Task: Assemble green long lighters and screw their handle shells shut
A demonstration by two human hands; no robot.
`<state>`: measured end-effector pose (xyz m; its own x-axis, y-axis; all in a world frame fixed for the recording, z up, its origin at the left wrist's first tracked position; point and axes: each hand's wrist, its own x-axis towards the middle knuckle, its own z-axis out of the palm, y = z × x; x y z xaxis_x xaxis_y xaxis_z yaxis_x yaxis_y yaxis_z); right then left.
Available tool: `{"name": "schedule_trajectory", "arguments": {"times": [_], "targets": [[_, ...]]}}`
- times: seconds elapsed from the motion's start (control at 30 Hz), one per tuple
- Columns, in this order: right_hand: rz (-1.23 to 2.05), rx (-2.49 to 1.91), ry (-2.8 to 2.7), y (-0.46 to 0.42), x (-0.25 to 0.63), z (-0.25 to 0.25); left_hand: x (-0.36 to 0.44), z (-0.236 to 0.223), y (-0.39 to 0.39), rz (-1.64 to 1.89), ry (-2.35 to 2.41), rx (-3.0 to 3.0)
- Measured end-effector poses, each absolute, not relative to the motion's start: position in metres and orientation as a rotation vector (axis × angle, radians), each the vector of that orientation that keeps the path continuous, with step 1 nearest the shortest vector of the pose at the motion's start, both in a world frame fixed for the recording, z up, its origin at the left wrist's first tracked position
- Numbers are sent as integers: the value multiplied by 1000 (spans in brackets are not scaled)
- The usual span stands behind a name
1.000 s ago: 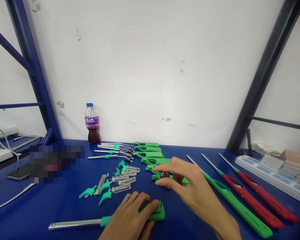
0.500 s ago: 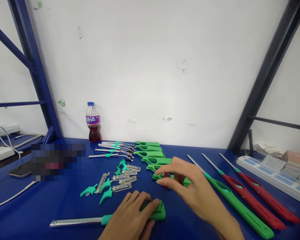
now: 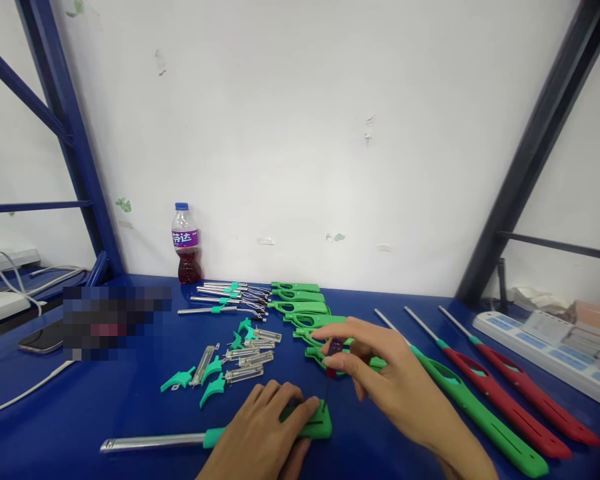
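Note:
Under my left hand (image 3: 270, 427) lies a green long-necked lighter (image 3: 317, 428), its metal tube (image 3: 155, 443) pointing left; the fingers press and grip its handle. My right hand (image 3: 375, 363) pinches the dark red handle of a screwdriver (image 3: 333, 363) between thumb and fingers. The screwdriver stands nearly upright, its thin shaft reaching down to the end of the lighter's handle. Beyond the hands are several green handle shells (image 3: 300, 308), partly hidden by my right hand. Left of them lie clear fuel tanks (image 3: 243, 375) and teal triggers (image 3: 213, 389).
Metal tubes with wires (image 3: 220, 300) lie at the back. A finished-looking green lighter (image 3: 475, 407) and two red lighters (image 3: 510, 387) rest at right, beside a white power strip (image 3: 550, 360). A drink bottle (image 3: 186, 243) stands by the wall. A phone (image 3: 43, 338) lies at left.
My right hand has shifted slightly right, and its index finger has straightened over the top of the screwdriver. My left hand and the lighter have stayed put.

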<state>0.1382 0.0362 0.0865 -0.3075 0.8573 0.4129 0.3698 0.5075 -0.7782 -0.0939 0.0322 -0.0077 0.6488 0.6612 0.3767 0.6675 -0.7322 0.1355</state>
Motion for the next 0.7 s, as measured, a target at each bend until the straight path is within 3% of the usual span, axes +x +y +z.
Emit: {"name": "schedule_trajectory", "arguments": {"times": [0.17,0.5,0.7], "targets": [[479,-1034,-1946,38,139,86,-94,-9,32,-648,-1143,-2838],[750,-966,-1957,34,144,87,-95,-9,32,-648,-1139,-2837],[518,-1062,-1966,37,141,87,-94,-7,32,-635,-1142,-2842]]}}
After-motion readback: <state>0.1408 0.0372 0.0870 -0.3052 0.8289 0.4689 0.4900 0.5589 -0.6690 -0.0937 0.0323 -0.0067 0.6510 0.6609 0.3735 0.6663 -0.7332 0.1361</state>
